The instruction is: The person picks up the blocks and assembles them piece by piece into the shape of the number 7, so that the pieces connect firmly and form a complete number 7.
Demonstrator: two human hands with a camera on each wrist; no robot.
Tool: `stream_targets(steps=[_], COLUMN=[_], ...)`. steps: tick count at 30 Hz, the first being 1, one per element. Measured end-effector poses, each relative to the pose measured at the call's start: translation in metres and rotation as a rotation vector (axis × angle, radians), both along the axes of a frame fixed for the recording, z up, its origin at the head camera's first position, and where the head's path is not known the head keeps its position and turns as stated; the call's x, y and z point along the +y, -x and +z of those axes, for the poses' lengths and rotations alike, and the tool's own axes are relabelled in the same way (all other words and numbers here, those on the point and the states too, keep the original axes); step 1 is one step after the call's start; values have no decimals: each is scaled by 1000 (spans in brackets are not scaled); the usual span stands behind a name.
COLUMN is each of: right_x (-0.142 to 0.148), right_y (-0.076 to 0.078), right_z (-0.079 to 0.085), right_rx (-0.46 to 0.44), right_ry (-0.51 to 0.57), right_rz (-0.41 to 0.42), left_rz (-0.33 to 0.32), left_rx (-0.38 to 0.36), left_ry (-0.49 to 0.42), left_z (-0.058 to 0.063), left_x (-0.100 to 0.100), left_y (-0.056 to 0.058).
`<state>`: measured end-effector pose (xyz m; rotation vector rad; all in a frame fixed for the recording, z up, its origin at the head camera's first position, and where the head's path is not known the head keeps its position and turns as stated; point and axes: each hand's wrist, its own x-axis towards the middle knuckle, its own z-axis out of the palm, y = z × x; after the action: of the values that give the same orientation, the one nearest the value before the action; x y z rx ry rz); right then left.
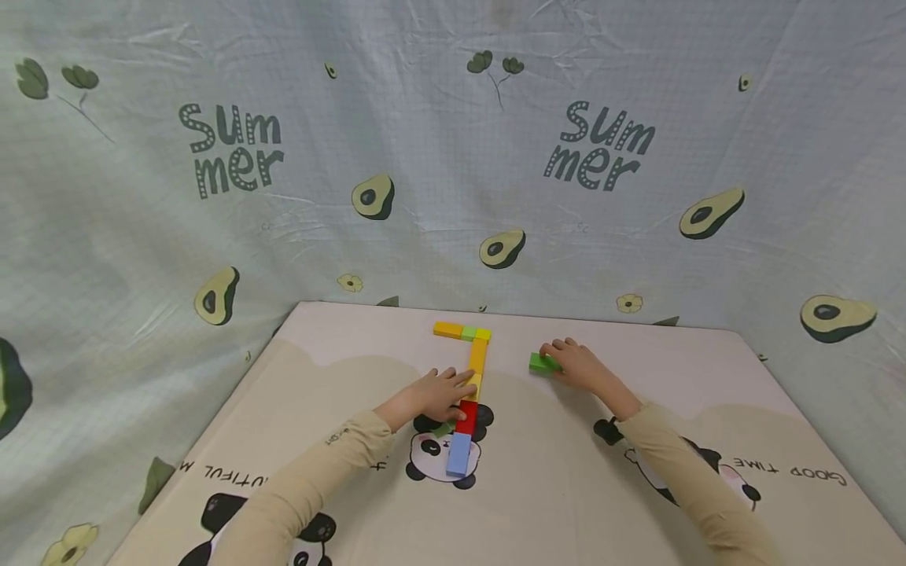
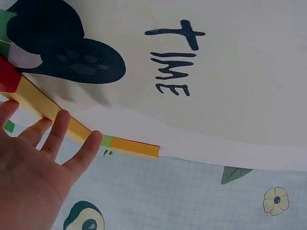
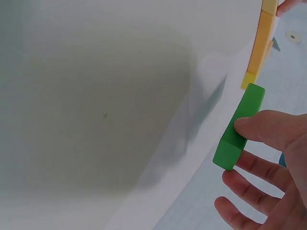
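A row of coloured toy blocks lies on the table. In the head view a blue block (image 1: 458, 455) is nearest, followed by a red block (image 1: 466, 417), a yellow block (image 1: 476, 387) and an orange block (image 1: 478, 355). My left hand (image 1: 435, 393) rests by the row, its spread fingertips at the yellow and red blocks. In the left wrist view those fingers (image 2: 58, 134) lie along the row's side. My right hand (image 1: 582, 367) pinches a green block (image 3: 242, 120) between thumb and fingers, held to the right of the row's far end.
The row's far end turns left through a small yellow block (image 1: 483, 335), a light green block (image 1: 469, 333) and another orange block (image 1: 448, 329). A panda-printed cover lies on the table (image 1: 538, 503). Behind the far edge hangs a curtain (image 1: 425, 141) with avocado prints.
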<state>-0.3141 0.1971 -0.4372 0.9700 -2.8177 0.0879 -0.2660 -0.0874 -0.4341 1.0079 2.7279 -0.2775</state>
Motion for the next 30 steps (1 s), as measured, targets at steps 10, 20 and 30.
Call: stream_targets(steps=[10,20,30], right_x=[-23,-53,-82], right_y=[10,24,38], right_z=[5,8,9], right_rx=[18,-7,-41], right_ry=[39,43,85], right_rz=[29,17,8], left_rz=[-9,-16,-12], left_rx=[9,57,64], left_ry=[7,12,17], left_z=[0,-3,-3], left_x=[0,0,-1], left_y=[2,-1,-6])
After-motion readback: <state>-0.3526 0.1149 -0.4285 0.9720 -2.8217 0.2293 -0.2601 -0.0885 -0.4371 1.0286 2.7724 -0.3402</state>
